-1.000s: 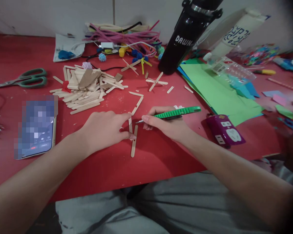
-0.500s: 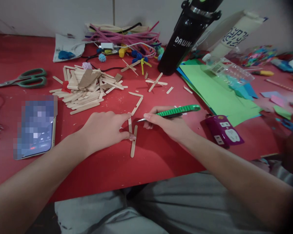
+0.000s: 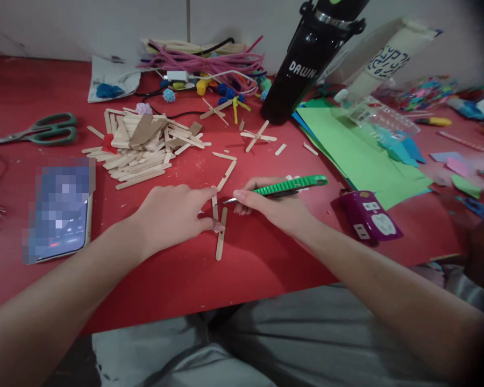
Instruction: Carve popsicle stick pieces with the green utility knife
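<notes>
My left hand (image 3: 171,214) lies on the red table (image 3: 185,279), its fingers pressing two wooden craft sticks (image 3: 221,236) flat against the top. My right hand (image 3: 274,207) is closed round a green utility knife (image 3: 290,186); its blade tip rests close to the upper end of the sticks, beside my left fingertips. A big pile of craft sticks (image 3: 141,148) lies behind my left hand. Small stick crosses (image 3: 257,135) and cut bits are scattered behind the knife.
A phone (image 3: 60,212) lies at the left, green-handled scissors (image 3: 44,130) beyond it. A black bottle (image 3: 306,59), pink pipe cleaners (image 3: 210,62), green paper sheets (image 3: 355,150), a plastic bottle (image 3: 377,115) and a purple power adapter (image 3: 370,216) are at the back and right.
The knife tip drew back slightly to the right, then returned towards the sticks. My left hand has stayed in place.
</notes>
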### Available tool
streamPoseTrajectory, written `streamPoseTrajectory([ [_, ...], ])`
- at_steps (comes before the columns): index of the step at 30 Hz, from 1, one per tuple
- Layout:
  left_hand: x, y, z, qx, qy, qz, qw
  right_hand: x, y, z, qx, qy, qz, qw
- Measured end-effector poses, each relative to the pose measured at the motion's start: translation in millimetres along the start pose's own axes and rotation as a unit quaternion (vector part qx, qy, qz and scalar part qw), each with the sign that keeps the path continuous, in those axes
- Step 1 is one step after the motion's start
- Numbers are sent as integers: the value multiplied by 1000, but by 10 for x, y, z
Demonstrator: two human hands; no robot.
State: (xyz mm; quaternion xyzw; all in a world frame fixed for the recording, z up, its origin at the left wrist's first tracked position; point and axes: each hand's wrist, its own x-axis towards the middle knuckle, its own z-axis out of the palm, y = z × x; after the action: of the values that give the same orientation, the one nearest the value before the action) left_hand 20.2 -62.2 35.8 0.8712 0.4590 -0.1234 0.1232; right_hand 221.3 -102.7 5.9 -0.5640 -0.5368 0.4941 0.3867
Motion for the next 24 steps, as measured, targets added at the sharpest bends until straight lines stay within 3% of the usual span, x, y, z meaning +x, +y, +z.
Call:
streamPoseTrajectory([
  [24, -1, -10, -13, -5, -3, 3, 1000, -6, 0, -1, -12, -8, -37, 999],
])
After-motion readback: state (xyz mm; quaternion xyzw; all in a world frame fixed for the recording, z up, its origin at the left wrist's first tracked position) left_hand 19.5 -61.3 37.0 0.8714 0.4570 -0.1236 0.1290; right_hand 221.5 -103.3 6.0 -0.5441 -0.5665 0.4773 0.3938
